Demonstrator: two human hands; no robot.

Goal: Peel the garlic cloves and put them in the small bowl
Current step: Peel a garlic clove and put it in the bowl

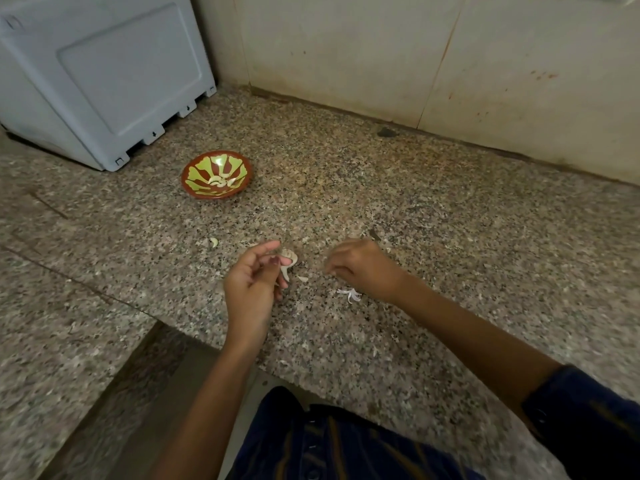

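A small red bowl with green stripes (194,183) stands on the granite counter at the left and holds a few peeled garlic cloves (220,181). My left hand (251,285) is raised palm-up over the counter's middle, its thumb and fingers pinching a garlic clove (291,255) with a strip of peel hanging below. My right hand (363,268) hovers just to the right, knuckles up and fingers curled down toward the counter; its fingertips are hidden. One loose clove (214,241) lies left of my left hand. White peel scraps (349,294) lie under my right wrist.
A grey-blue plastic appliance (104,81) stands at the back left, close behind the bowl. A tiled wall (415,64) bounds the counter at the back. The counter (450,220) steps down at the front left. A small peel bit (303,278) lies between my hands.
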